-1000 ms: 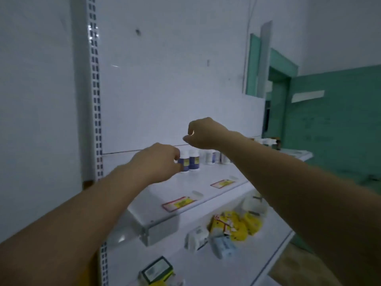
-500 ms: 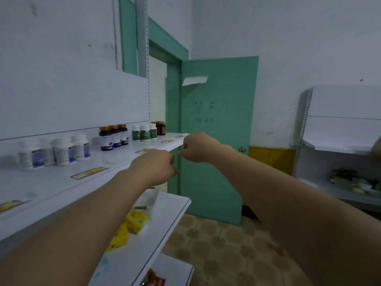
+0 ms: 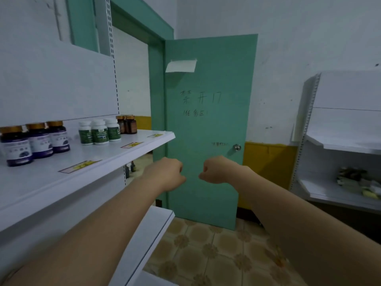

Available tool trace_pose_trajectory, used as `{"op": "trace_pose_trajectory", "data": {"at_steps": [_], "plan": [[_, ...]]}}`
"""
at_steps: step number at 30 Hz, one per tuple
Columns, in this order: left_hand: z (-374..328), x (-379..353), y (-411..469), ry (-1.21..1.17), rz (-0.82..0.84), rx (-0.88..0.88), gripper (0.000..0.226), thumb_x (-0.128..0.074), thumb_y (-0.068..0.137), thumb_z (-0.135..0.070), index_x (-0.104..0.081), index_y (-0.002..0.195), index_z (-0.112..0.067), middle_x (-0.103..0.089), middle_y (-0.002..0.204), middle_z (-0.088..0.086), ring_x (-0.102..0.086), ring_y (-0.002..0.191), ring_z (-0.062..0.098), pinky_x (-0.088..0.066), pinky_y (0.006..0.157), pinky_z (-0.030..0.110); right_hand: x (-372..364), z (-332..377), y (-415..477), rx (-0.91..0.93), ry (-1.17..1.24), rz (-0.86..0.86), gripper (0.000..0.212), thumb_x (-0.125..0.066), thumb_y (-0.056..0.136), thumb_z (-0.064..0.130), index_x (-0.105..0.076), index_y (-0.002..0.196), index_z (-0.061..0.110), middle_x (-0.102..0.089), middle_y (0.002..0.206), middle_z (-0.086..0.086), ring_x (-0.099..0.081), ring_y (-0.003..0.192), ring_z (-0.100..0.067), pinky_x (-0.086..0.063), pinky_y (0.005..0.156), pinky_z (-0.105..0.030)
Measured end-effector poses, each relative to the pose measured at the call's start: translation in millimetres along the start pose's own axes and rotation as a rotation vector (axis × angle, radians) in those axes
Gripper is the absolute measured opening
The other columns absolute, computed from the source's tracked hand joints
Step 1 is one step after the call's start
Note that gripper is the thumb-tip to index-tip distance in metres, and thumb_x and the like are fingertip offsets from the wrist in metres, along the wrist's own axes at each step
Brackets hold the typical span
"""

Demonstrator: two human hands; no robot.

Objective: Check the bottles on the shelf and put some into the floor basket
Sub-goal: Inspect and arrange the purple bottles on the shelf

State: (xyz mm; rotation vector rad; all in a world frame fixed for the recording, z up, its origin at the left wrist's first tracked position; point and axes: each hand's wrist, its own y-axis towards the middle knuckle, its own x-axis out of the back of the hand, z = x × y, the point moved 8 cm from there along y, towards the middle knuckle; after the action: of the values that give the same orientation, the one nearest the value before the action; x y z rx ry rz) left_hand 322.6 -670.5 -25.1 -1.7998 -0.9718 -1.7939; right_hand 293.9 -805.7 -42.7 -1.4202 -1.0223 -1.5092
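At your nine o'clock, three dark purple bottles with gold caps (image 3: 39, 141) stand close together on the white metal shelf (image 3: 103, 159). Right of them is a cluster of three white bottles with green labels (image 3: 99, 132). Small amber-brown bottles (image 3: 126, 124) sit at the back, near ten o'clock.

At the centre, clear of the shelf's front edge, your left hand (image 3: 165, 174) is curled into a fist. Your right hand (image 3: 218, 170) is just beside it, not touching, and curled the same way. No bottle shows in either.

Behind them at twelve o'clock is a teal painted door (image 3: 206, 120), and a second white shelving unit (image 3: 340, 145) sits at three o'clock. The floor basket is out of view; only patterned tan floor tiles (image 3: 206, 254) show at six o'clock.

You face the door, not the bottles. If you reach back to nine o'clock without looking, a knuckle could topple one bottle into its neighbours. A bottle dropped toward a basket you cannot see may land on hard tile.
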Motion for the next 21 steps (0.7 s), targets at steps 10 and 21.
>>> {"op": "trace_pose_trajectory", "data": {"at_steps": [10,21], "plan": [[44,-23,91,-0.021,-0.09,0.289,0.029,-0.052,0.091,-0.038,-0.061,0.107,-0.016,-0.061,0.103,0.004,-0.056,0.09,0.021,-0.044,0.066,0.029,-1,12,162,0.292,0.021,-0.092,0.022,-0.045,0.091,0.03,-0.057,0.088,0.012,-0.058,0.098,-0.007,-0.054,0.085,-0.024,-0.042,0.067,-0.027],[141,47,48,0.071,-0.23,0.812,0.038,-0.049,0.093,-0.039,-0.053,0.126,-0.021,-0.057,0.124,0.004,-0.054,0.108,0.023,-0.047,0.09,0.036,76,167,206,0.842,0.17,-0.265,0.024,-0.048,0.091,0.027,-0.063,0.097,0.008,-0.063,0.092,-0.01,-0.058,0.08,-0.025,-0.048,0.065,-0.031]]}}
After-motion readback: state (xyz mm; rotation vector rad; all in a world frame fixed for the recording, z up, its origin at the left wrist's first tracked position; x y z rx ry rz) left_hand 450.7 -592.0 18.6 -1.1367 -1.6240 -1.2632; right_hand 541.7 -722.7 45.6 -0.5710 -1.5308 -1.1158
